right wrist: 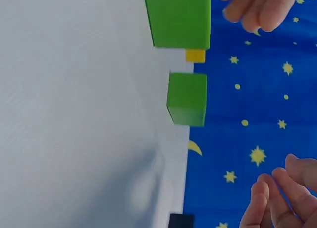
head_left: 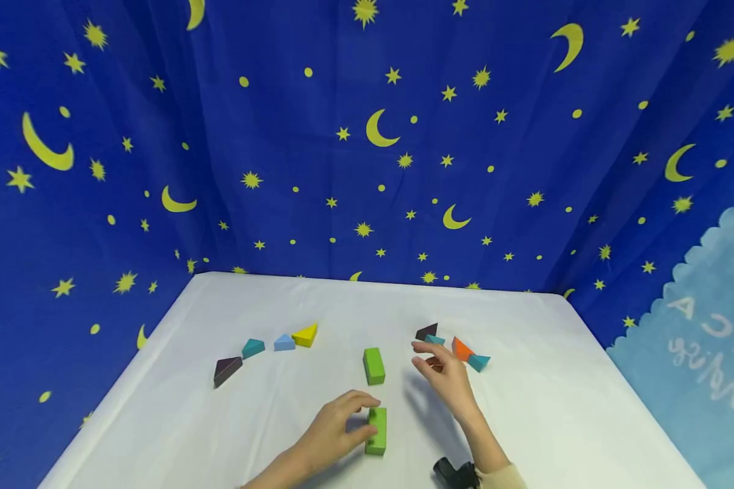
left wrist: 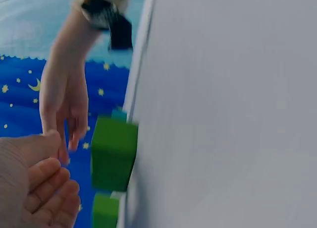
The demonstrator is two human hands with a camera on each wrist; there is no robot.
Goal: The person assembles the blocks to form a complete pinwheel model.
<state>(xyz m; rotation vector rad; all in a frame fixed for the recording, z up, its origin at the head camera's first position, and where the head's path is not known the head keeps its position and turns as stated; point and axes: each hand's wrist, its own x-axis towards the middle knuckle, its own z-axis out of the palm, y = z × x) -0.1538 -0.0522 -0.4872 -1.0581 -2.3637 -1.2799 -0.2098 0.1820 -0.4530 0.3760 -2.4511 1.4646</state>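
Observation:
Two green rectangular blocks lie in line on the white table, the near block (head_left: 376, 441) close to me and the far block (head_left: 374, 367) beyond it. My left hand (head_left: 333, 429) is just above the near block, thumb and fingers apart and loosely bent. In the left wrist view a gap shows between that hand (left wrist: 42, 191) and the green block (left wrist: 114, 153). My right hand (head_left: 446, 380) hovers right of the far block, near some small triangles, its fingers loosely bent and holding nothing.
On the left lie a dark triangular block (head_left: 228, 371), a teal one (head_left: 253, 348), a light blue one (head_left: 284, 343) and a yellow one (head_left: 306, 335). Behind my right hand are a dark (head_left: 427, 331), an orange (head_left: 461, 349) and teal triangles (head_left: 479, 363). A starry blue curtain (head_left: 318, 156) surrounds the table.

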